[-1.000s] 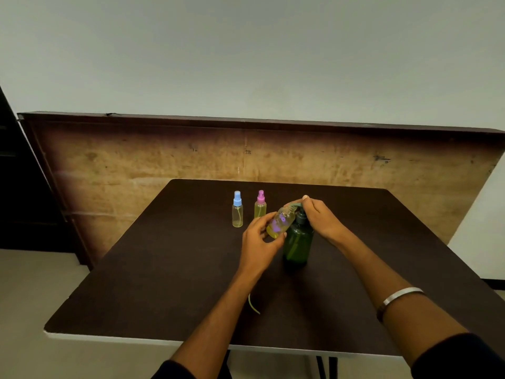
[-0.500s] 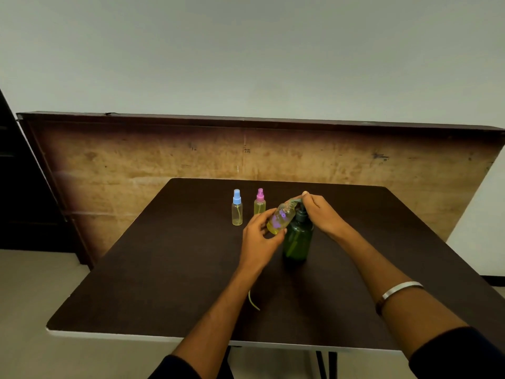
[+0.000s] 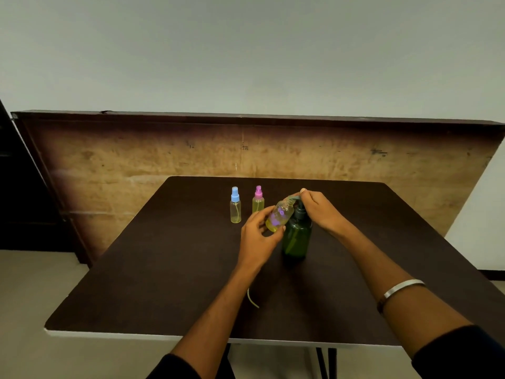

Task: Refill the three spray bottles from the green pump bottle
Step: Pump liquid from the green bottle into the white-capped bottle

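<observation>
Left hand (image 3: 258,236) fingers hold the uncapped bottle (image 3: 279,216) tilted; right hand (image 3: 318,207) fingers curl on the green pump bottle (image 3: 296,236).

Left hand (image 3: 258,236) holds tilted open spray bottle (image 3: 279,216) at green pump bottle (image 3: 296,236) spout — right hand (image 3: 319,210) on pump.

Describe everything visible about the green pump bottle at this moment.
The green pump bottle is translucent dark green plastic, round-bodied with a dark pump head. It stands upright on the dark table. The right hand rests on its pump top, while the left hand holds a tilted small clear bottle at its nozzle.
</observation>
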